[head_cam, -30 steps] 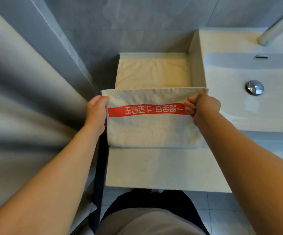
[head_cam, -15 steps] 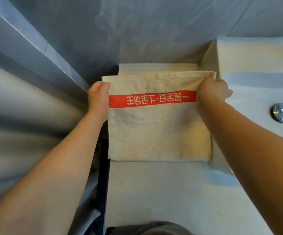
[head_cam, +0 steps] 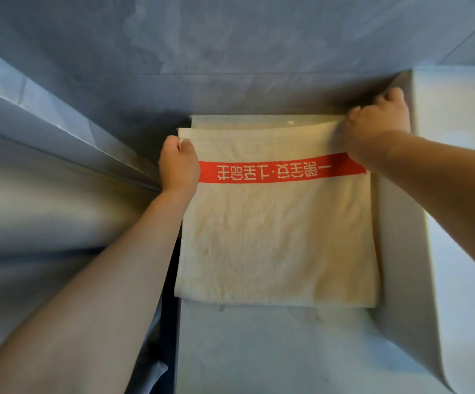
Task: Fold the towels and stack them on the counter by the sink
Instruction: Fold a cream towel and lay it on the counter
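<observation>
— Gripping the far corners, are they? Where does the folded cream terry towel with the red printed band (head_cam: 276, 237) sit against the fingers?

— Yes. The left hand (head_cam: 178, 163) has its fingers curled round the towel's far left corner, thumb on top of the hem. The right hand (head_cam: 378, 129) is curled over the far right corner, pinching the edge; its fingertips are hidden behind the knuckles.

— And the towel itself?

— It lies flat on the pale smooth counter (head_cam: 259, 351), on top of a second folded cream towel (head_cam: 244, 121), of which only a thin far strip shows beyond the top one's edge.

— Texture?

— Nubby, slightly wrinkled pile, a flat woven hem along the far edge, and a smooth red band (head_cam: 278, 172) with white characters reading upside down. Its outline is nearly square.

— What hems it in?

— The raised white side wall of the sink basin (head_cam: 401, 251) runs just beside the towel's right edge. A grey tiled wall (head_cam: 230, 52) stands close behind. On the left the towel's edge reaches the counter's edge, over a dark gap. Bare counter lies open on the near side.
</observation>
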`<state>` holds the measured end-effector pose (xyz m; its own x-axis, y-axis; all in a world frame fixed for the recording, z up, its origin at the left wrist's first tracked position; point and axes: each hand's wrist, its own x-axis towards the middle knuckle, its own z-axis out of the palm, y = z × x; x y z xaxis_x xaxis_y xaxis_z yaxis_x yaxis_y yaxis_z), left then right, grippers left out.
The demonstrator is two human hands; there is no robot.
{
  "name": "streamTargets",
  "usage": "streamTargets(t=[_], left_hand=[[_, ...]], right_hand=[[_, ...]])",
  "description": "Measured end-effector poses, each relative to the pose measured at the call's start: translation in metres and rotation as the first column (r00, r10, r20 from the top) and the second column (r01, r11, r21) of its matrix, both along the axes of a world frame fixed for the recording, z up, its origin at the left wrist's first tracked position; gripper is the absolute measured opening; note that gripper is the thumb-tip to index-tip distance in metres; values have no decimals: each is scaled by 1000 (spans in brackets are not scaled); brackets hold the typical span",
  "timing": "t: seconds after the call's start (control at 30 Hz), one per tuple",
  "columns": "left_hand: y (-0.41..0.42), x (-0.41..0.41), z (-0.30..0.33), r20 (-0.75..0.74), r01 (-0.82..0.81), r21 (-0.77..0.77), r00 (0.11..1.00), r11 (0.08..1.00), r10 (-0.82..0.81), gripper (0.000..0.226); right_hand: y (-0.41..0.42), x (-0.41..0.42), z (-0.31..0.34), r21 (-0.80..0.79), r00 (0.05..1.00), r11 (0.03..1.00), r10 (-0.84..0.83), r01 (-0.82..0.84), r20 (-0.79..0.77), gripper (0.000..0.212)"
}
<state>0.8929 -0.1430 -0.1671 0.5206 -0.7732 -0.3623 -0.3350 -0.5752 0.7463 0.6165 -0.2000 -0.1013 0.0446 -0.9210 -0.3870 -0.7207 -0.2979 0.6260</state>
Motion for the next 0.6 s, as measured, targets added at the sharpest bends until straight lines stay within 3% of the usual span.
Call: streamTargets(t=[0.17, 0.3, 0.43, 0.6], left_hand=[[-15, -11, -6, 294, 127, 39, 946, 991, -133, 26], [-24, -16, -7, 387, 215, 84, 893, 973, -230, 29], [-32, -21, -11, 365, 266, 20, 896, 964, -255, 34], [-36, -20, -16, 428, 190, 23, 885, 982, -181, 31]], right_hand=[[-11, -7, -19, 91, 974, 993, 92, -75, -206, 48], [-21, -6, -36, 134, 996, 991, 32, -21, -82, 49], [-29, -5, -42, 211, 989, 976, -84, 57, 122, 42], [-38, 6, -36, 205, 992, 975, -99, 81, 79, 36]])
